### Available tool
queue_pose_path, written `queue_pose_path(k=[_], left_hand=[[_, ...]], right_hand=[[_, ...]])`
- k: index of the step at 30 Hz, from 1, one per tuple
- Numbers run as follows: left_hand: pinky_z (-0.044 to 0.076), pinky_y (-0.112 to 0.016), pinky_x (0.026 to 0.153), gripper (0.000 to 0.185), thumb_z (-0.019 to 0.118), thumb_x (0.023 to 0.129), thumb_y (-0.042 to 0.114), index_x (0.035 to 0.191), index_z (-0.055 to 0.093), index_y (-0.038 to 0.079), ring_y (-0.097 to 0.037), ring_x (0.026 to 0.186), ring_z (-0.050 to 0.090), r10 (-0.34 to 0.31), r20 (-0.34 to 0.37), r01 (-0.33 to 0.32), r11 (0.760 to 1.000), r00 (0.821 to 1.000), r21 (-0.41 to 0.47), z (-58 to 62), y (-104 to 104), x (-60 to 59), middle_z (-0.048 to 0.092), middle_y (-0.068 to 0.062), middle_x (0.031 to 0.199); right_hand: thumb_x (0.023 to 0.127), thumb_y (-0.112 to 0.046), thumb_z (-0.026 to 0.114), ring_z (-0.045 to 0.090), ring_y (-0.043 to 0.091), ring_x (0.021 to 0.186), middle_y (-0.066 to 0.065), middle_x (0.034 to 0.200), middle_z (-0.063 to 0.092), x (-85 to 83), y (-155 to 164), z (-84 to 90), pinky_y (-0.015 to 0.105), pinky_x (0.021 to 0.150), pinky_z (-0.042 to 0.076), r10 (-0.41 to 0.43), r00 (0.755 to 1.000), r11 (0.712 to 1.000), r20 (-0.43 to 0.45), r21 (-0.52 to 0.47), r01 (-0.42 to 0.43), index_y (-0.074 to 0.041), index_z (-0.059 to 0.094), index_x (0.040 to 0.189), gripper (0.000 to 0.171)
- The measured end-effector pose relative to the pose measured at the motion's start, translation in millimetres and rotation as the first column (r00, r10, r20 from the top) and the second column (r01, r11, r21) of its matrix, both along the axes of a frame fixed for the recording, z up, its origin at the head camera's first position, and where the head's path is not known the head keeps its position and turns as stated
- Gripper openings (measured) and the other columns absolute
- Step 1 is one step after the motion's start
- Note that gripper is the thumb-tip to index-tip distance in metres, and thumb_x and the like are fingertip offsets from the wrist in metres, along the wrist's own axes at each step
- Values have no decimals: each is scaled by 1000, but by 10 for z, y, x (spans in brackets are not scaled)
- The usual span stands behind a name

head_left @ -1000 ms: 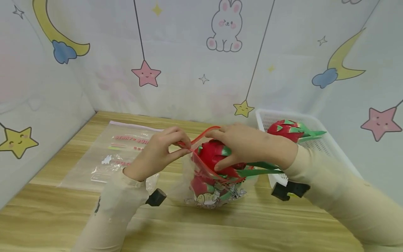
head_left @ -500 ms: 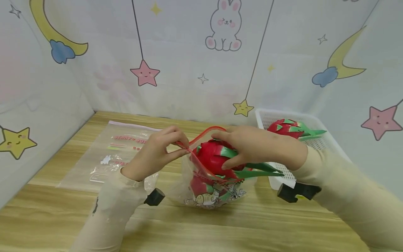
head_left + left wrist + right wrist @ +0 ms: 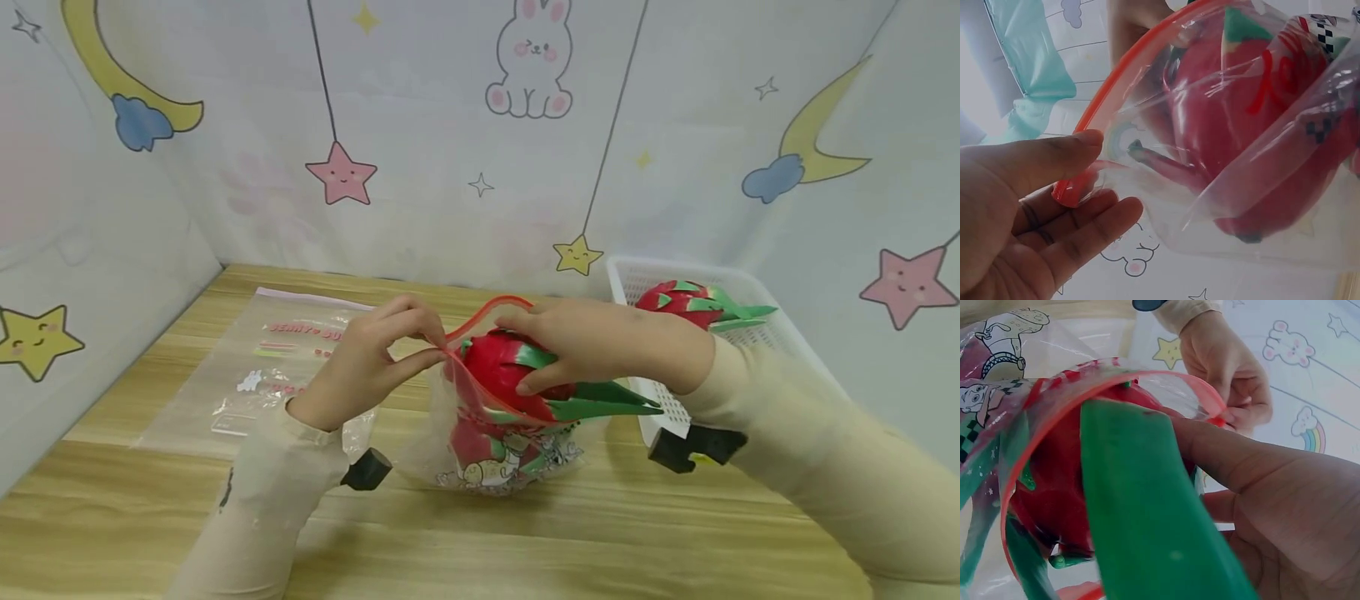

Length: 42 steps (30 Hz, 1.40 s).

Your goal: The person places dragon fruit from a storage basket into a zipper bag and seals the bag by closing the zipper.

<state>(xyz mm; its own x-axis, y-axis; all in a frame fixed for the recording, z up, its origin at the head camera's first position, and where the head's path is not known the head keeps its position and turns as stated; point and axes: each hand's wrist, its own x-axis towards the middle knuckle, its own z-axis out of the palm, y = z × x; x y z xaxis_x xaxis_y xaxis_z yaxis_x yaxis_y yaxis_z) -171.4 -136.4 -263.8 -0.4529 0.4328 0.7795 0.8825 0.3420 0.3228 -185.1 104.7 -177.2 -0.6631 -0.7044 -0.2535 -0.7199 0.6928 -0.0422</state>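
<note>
Location: upper dragon fruit (image 3: 495,360) in the mouth of a clear zip bag (image 3: 491,475), above what looks like a second dragon fruit (image 3: 468,442) in the same bag. Support: desk (image 3: 525,550), near a white basket (image 3: 624,283). Left hand (image 3: 378,354): pinch of thumb and fingers on the red zip edge (image 3: 1129,56), at one corner of the mouth. Right hand (image 3: 573,333): fingers spread over the top of the upper dragon fruit, thumb on its near side.

Handling, as judged: treat the fruit as light, firm and probably artificial; expect slip on the glossy skin. Grip the round body, thumb opposite fingers. Avoid pulling on the long green leaves (image 3: 603,407), liable to bend or snag on the rim. Treat the bag film as thin, limp and prone to collapse. Hold by the stiffer zip edge, close to the corner; avoid gripping loose side film.
</note>
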Motion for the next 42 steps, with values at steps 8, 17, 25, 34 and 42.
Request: queue_pose_path(k=[8, 17, 25, 34, 42], left_hand=[[51, -12, 80, 24, 79, 70, -6, 81, 62, 7, -14, 81, 63, -6, -43, 8, 999, 999, 38, 19, 10, 32, 60, -3, 86], [51, -13, 80, 24, 80, 70, -6, 80, 62, 7, -13, 82, 62, 9, -32, -8, 999, 999, 47, 18, 24, 36, 60, -3, 85], [51, -12, 80, 24, 80, 70, -5, 80, 62, 7, -13, 82, 61, 22, -28, -21, 999, 999, 40, 22, 21, 37, 60, -3, 85], [53, -16, 79, 23, 80, 71, -4, 80, 62, 8, -13, 83, 61, 44, -11, -44, 999, 999, 23, 33, 13, 43, 60, -2, 86], [54, -17, 79, 24, 79, 71, -6, 80, 62, 8, -13, 84, 62, 62, -8, -62, 998, 998, 15, 35, 8, 42, 61, -2, 86]], right_hand=[[84, -46, 71, 56, 20, 107, 5, 118, 61, 30, -110, -10, 35, 89, 55, -3, 999, 998, -51, 59, 6, -13, 40, 144, 75], [83, -48, 71, 58, 19, 105, 5, 117, 63, 25, -113, -44, 36, 90, 55, 13, 996, 998, -85, 56, -8, -12, 44, 141, 74], [82, -48, 72, 58, 18, 102, 4, 115, 63, 19, -103, -49, 34, 88, 55, 17, 996, 999, -90, 37, -14, -13, 45, 139, 73], [85, -49, 68, 61, 14, 93, 0, 111, 65, 42, -27, 49, 29, 79, 56, -30, 998, 999, -50, -41, 28, -18, 42, 144, 72], [89, -43, 65, 61, 15, 93, -2, 110, 66, 17, 147, 64, 29, 76, 54, -24, 996, 982, -89, -189, 7, -17, 56, 134, 53]])
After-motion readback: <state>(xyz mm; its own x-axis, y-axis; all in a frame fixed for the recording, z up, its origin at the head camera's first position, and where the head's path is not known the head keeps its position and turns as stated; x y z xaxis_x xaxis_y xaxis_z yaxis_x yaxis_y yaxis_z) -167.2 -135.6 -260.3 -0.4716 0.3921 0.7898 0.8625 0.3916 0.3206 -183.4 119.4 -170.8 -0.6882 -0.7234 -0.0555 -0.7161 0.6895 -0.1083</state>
